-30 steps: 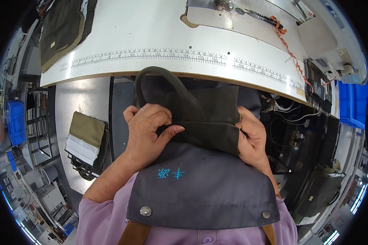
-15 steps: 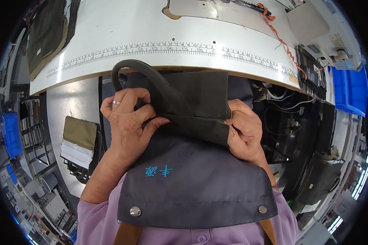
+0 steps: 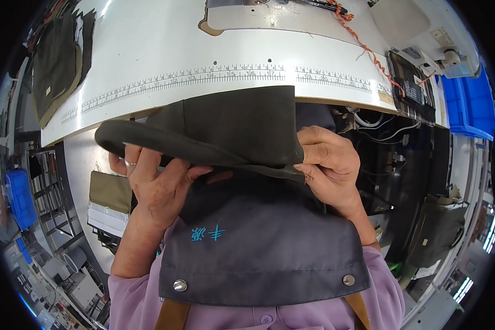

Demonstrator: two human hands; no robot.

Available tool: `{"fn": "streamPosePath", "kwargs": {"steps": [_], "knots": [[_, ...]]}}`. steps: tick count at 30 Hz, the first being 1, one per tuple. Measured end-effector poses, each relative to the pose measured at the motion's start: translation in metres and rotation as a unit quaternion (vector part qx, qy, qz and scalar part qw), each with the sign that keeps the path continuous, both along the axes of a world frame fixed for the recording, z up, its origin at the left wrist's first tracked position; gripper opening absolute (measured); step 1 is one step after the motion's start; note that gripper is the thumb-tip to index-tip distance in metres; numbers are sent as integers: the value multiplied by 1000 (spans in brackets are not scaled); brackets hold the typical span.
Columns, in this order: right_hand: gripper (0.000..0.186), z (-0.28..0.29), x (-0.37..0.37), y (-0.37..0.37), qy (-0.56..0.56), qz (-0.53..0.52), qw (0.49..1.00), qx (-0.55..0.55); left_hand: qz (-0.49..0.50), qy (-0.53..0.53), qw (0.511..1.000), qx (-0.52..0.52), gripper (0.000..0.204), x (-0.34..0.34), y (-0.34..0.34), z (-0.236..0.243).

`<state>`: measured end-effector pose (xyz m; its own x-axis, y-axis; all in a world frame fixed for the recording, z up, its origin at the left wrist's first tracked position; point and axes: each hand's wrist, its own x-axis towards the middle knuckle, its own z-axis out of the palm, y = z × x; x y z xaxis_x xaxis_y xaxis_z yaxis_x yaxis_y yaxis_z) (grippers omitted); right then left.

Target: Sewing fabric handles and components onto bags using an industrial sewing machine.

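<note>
Head view: bent-fingered left hand [image 3: 160, 190] holds dark fabric [image 3: 242, 124]; right hand [image 3: 334, 168] pinches it.

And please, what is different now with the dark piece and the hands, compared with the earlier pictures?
The handle, earlier a raised arch, has swung down and stretches left, beside the left hand. The dark panel has risen in view, now overlapping the edge of the table. The right hand still pinches the panel's right side.
</note>
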<state>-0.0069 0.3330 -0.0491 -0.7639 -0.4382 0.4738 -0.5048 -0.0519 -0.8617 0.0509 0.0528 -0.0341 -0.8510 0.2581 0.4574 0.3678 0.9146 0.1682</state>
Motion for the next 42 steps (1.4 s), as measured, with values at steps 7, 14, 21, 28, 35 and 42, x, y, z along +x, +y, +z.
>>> {"fn": "streamPosePath", "kwargs": {"steps": [7, 14, 21, 28, 35, 42], "knots": [[21, -2, -9, -5, 75, -22, 997, -28, 2, 28, 999, -40, 35, -3, -5, 12], [19, 4, -22, -9, 78, -11, 996, -51, -33, -20, 998, -58, 35, -19, -11, 43], [20, 12, -31, -7, 88, -14, 995, -38, -48, -40, 998, -11, 26, -30, -5, 51], [19, 5, -33, -11, 51, -7, 996, -66, -42, -42, 998, -22, 30, -35, -7, 51], [9, 12, -62, -9, 28, -25, 999, -25, -82, -73, 993, -52, 34, -81, -16, 70], [18, 24, -121, -28, -148, -69, 984, 66, -121, -156, 980, -8, 35, -168, -52, 55]]}}
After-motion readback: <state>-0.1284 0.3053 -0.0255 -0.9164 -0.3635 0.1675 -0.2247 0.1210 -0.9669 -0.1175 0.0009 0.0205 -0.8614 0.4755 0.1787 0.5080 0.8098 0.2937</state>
